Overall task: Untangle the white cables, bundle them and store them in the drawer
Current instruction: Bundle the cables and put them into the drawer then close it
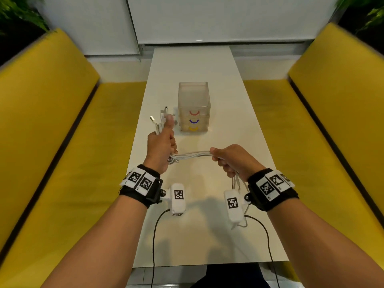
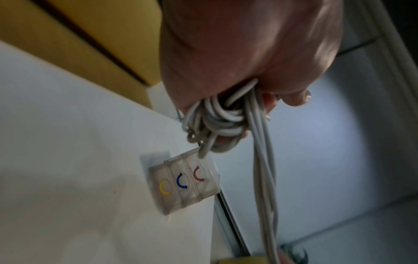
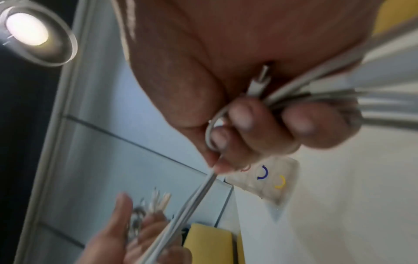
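Both hands raised above the near half of the white table (image 1: 207,235), a run of white cables (image 1: 192,155) stretched between them.

Left hand (image 1: 161,149): fist clenched around the cable bundle, thumb upright. Several plug ends (image 1: 161,115) stick up past the thumb. Left wrist view shows tight cable loops (image 2: 217,123) bunched under the curled fingers (image 2: 296,98), with straight strands running down out of the fist.

Right hand (image 1: 232,161): fingers curled around the other end of the run. Right wrist view shows the fingers (image 3: 242,114) wrapped over the strands and one connector (image 3: 260,80) lying against the palm. Loose cable tails (image 1: 239,183) hang below this hand, beside the wrist strap.

Clear three-drawer organizer (image 1: 194,107): stands on the table centreline, beyond the hands, nearer the left hand. Handles red (image 1: 194,113), blue (image 1: 194,121), yellow (image 1: 193,128), top to bottom. All three drawers look closed. The plug ends sit just left of its upper front corner; contact cannot be judged.

Room: the table is narrow, with its long edges close outside each wrist. Yellow bench seats (image 1: 62,142) flank both sides. Bare tabletop lies between organizer and hands, and more behind the organizer up to the wall. The near table edge (image 1: 207,263) lies under the forearms.
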### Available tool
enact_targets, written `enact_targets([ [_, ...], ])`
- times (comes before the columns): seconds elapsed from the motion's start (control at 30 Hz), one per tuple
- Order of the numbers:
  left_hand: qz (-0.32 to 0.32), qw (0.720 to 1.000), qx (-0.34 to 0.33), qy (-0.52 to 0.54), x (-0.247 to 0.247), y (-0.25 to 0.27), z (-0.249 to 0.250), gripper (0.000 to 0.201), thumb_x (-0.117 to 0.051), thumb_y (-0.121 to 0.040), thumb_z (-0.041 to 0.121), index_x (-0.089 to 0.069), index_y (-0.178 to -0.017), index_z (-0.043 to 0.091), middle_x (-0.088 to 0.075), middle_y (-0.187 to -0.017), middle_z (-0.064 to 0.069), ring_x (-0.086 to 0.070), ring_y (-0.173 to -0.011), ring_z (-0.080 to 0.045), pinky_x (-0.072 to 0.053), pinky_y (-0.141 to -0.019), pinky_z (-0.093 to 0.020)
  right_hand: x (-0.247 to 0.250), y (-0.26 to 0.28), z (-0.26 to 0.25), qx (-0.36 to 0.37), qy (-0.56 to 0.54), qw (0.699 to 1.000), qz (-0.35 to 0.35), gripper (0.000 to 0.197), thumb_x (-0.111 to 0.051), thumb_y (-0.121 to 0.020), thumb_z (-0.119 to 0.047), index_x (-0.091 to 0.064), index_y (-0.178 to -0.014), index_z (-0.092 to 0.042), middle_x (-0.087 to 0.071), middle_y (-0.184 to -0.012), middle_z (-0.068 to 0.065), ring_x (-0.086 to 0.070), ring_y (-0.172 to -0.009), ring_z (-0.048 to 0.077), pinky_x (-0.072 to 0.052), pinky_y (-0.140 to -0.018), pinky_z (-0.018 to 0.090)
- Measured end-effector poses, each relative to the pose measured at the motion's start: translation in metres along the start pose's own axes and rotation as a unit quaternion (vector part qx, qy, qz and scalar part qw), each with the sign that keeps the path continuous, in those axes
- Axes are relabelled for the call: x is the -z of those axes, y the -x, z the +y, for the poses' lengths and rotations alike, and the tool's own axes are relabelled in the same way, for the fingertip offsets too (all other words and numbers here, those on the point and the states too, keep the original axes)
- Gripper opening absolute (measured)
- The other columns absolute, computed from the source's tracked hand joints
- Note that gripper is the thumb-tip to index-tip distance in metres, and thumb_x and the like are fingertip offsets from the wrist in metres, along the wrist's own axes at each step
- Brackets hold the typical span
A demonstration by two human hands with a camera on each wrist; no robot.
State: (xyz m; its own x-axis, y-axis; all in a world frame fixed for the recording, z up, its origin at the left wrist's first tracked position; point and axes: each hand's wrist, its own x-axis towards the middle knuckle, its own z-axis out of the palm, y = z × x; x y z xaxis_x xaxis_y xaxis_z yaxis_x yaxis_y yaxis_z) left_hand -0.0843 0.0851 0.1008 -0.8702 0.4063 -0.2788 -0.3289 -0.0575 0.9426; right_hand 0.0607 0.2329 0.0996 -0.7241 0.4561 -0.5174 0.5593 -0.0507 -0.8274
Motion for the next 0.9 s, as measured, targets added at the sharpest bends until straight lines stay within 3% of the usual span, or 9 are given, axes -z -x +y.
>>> enact_targets([
  [0.13, -0.036, 0.985, -0.072, -0.154, -0.010, 0.007, -0.009, 0.052, -0.070, -0.085, 0.061, -0.052, -0.066, 0.016, -0.043, -0.052, -0.003, -0.037, -0.042, -0.014, -0.034, -0.045, -0.025, -0.014, -0.009, -0.015, 0.085, 0.101, 0.980, 0.148, 0.041, -0.058, -0.097, -0.033, -0.066, -0.076, 0.001, -0.048, -0.054, 0.001, -0.042, -0.048, 0.018, -0.032, -0.050, 0.028],
  [0.3, -0.046, 0.980, -0.096, -0.165, -0.026, 0.015, -0.020, 0.042, -0.073, -0.089, 0.047, -0.055, -0.059, 0.023, -0.043, -0.038, 0.014, -0.037, -0.034, -0.002, -0.032, -0.039, -0.019, -0.032, 0.002, -0.035, 0.220, 0.157, 0.944, 0.190, 0.041, -0.043, -0.102, -0.020, -0.064, -0.076, 0.003, -0.068, -0.075, 0.020, -0.061, -0.073, 0.038, -0.050, -0.068, 0.043],
  [0.37, -0.040, 0.986, -0.075, -0.145, -0.032, 0.017, -0.023, 0.045, -0.073, -0.087, 0.052, -0.056, -0.059, 0.021, -0.044, -0.041, 0.012, -0.039, -0.036, -0.006, -0.032, -0.040, -0.021, -0.043, 0.005, -0.038, 0.235, 0.099, 0.944, 0.208, 0.043, -0.039, -0.104, -0.022, -0.058, -0.068, -0.009, -0.065, -0.068, 0.006, -0.060, -0.066, 0.025, -0.047, -0.061, 0.035],
  [0.43, -0.044, 0.992, -0.046, -0.114, -0.035, 0.019, -0.024, 0.053, -0.072, -0.082, 0.063, -0.057, -0.062, 0.015, -0.047, -0.046, 0.005, -0.042, -0.041, -0.011, -0.035, -0.044, -0.024, -0.053, 0.006, -0.035, 0.252, 0.096, 0.938, 0.217, 0.042, -0.033, -0.107, -0.027, -0.055, -0.073, -0.015, -0.058, -0.067, -0.005, -0.054, -0.062, 0.011, -0.037, -0.053, 0.025],
  [0.57, -0.074, 0.995, -0.015, -0.058, -0.036, 0.024, -0.026, 0.087, -0.072, -0.068, 0.080, -0.070, -0.091, -0.004, -0.058, -0.070, -0.016, -0.055, -0.066, -0.025, -0.044, -0.062, -0.038, -0.058, 0.005, -0.022, 0.279, 0.107, 0.937, 0.179, 0.039, -0.029, -0.108, -0.032, -0.053, -0.084, -0.013, -0.056, -0.072, -0.009, -0.052, -0.064, 0.006, -0.037, -0.059, 0.030],
  [0.67, -0.077, 0.996, -0.016, -0.044, -0.035, 0.025, -0.027, 0.071, -0.073, -0.067, 0.075, -0.069, -0.087, 0.007, -0.051, -0.065, -0.012, -0.049, -0.060, -0.024, -0.039, -0.053, -0.032, -0.052, 0.005, -0.022, 0.290, 0.143, 0.939, 0.113, 0.031, -0.032, -0.107, -0.026, -0.058, -0.102, -0.011, -0.068, -0.090, 0.002, -0.063, -0.079, 0.016, -0.053, -0.072, 0.041],
  [0.77, -0.082, 0.996, -0.015, -0.025, -0.034, 0.022, -0.029, 0.066, -0.078, -0.069, 0.069, -0.070, -0.089, 0.006, -0.057, -0.069, -0.011, -0.054, -0.063, -0.024, -0.043, -0.054, -0.030, -0.047, 0.012, -0.027, 0.302, 0.130, 0.944, 0.038, 0.030, -0.035, -0.105, -0.014, -0.057, -0.124, -0.014, -0.069, -0.109, 0.001, -0.066, -0.094, 0.012, -0.056, -0.086, 0.031],
  [0.83, -0.088, 0.996, -0.017, -0.019, -0.033, 0.021, -0.028, 0.060, -0.080, -0.072, 0.064, -0.072, -0.090, 0.007, -0.064, -0.071, -0.010, -0.061, -0.065, -0.025, -0.050, -0.058, -0.033, -0.040, 0.017, -0.029, 0.287, 0.060, 0.956, -0.015, 0.032, -0.036, -0.105, -0.007, -0.057, -0.129, -0.010, -0.068, -0.099, 0.002, -0.066, -0.080, 0.005, -0.055, -0.071, 0.020],
  [0.9, -0.119, 0.993, -0.010, -0.018, -0.032, 0.021, -0.027, 0.062, -0.078, -0.074, 0.061, -0.073, -0.098, 0.004, -0.069, -0.080, -0.017, -0.067, -0.072, -0.032, -0.055, -0.066, -0.043, -0.033, 0.021, -0.028, 0.235, 0.000, 0.970, -0.059, 0.028, -0.039, -0.105, -0.008, -0.058, -0.127, -0.009, -0.059, -0.076, 0.010, -0.052, -0.049, 0.010, -0.042, -0.043, 0.024],
])
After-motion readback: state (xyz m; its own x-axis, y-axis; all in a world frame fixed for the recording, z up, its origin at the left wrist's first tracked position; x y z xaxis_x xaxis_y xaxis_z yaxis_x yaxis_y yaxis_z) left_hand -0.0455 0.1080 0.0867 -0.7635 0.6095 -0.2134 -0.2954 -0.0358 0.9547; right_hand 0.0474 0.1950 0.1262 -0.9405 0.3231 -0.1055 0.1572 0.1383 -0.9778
